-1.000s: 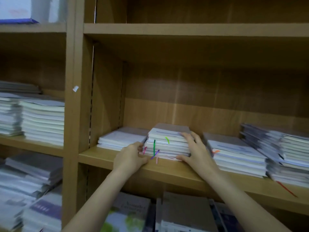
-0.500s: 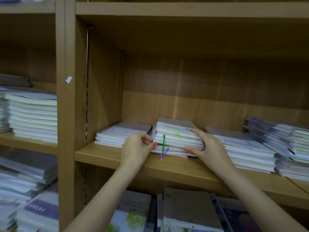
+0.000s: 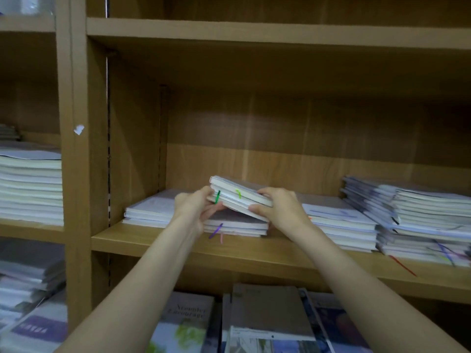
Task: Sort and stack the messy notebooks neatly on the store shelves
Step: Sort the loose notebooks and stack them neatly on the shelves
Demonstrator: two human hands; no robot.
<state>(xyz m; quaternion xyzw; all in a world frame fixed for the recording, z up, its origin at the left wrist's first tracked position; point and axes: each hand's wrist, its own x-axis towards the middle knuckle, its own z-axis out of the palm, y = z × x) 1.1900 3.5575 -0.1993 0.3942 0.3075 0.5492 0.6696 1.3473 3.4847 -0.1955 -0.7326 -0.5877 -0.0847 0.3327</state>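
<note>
Notebooks (image 3: 239, 197) gripped between both hands

Not much readable here tbh. The white-and-green book cover (image 3: 187, 324) on the lower shelf has a 2-line title, something like "Remember / Encourage", but it's too blurry to be sure. The purple band (image 3: 38, 329) on a book at bottom left has pale capital letters I can't make out. Small print on the grey cover (image 3: 267, 314) is illegible too.
</note>
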